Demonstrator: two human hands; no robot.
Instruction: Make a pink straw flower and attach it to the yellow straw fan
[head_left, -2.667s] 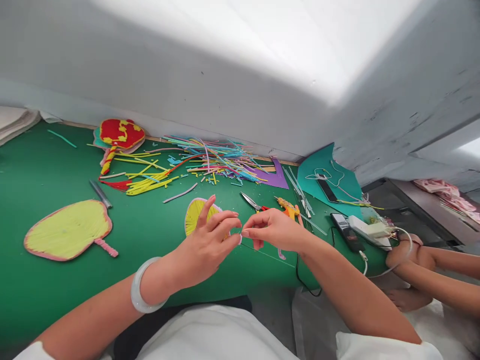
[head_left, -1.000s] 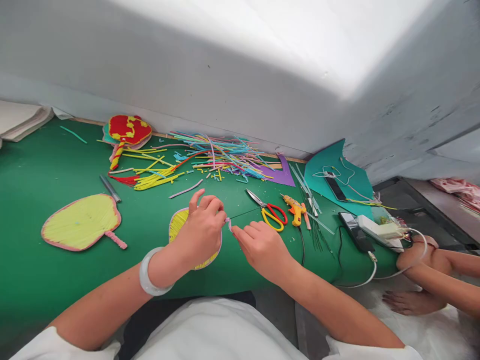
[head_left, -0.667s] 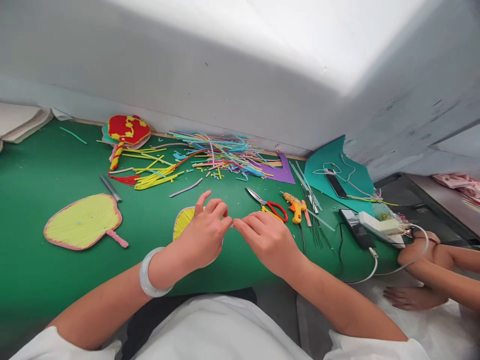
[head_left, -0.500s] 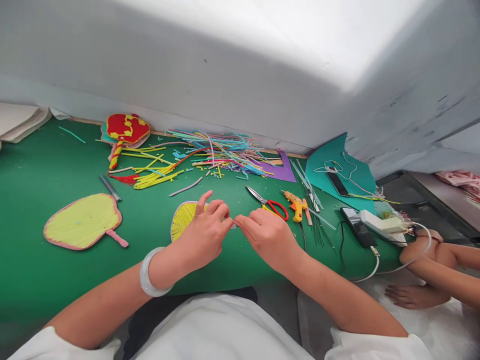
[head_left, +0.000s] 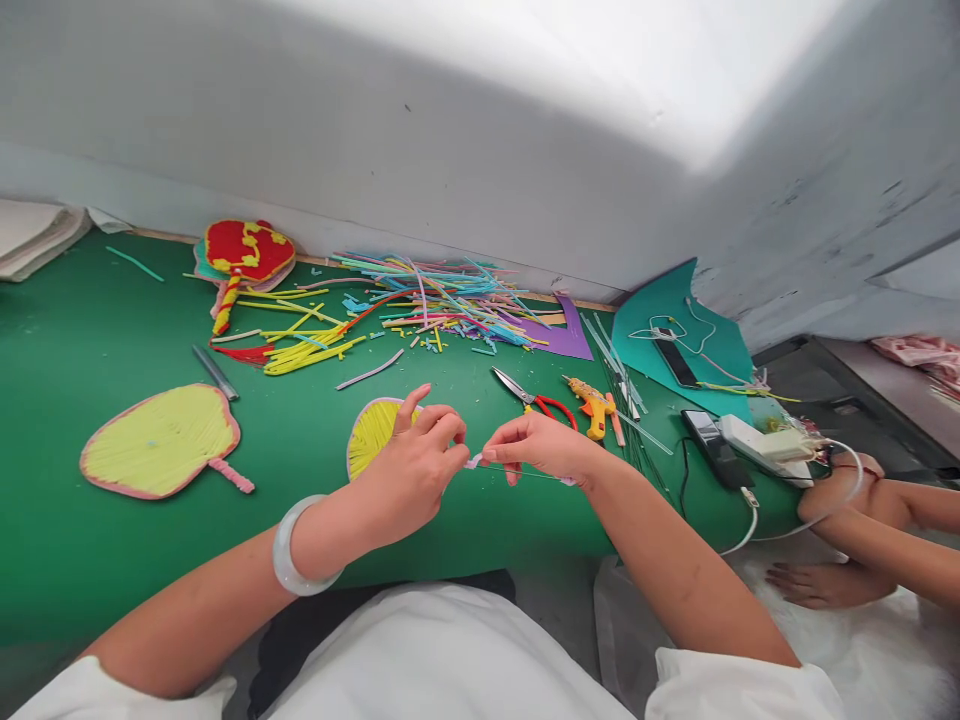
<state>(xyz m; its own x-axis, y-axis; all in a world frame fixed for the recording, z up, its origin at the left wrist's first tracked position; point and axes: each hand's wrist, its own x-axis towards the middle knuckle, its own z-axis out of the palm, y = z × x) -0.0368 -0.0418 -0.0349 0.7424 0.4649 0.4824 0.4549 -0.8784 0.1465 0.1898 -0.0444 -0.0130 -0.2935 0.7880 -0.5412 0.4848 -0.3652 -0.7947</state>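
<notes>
My left hand [head_left: 412, 465], a pale bangle on its wrist, is closed with thumb and index finger pinched. Partly hidden behind it is a yellow fan-shaped piece [head_left: 369, 438] of fuzzy stems. Between the two hands shows a short pale lilac pipe cleaner [head_left: 472, 461], its ends hidden by fingers. My right hand [head_left: 536, 447] pinches it from the other side, palm turned down. A thin green wire [head_left: 529, 473] runs under the right hand toward the wrist, where another bit of lilac shows. Whether the lilac piece joins the yellow fan I cannot tell.
Left lies a yellow fan [head_left: 161, 440] with pink edging; behind it, a red fan [head_left: 247, 250]. Pipe cleaners [head_left: 442, 300] lie along the wall. Pliers [head_left: 517, 385], a glue gun [head_left: 592, 405], wires and a phone [head_left: 712, 450] are at right. Another person's arms [head_left: 885, 520] rest at far right.
My right hand has turned and opened out somewhat, drawing slightly away from the left. The lilac pipe cleaner and green wire now show more. The left hand has barely moved.
</notes>
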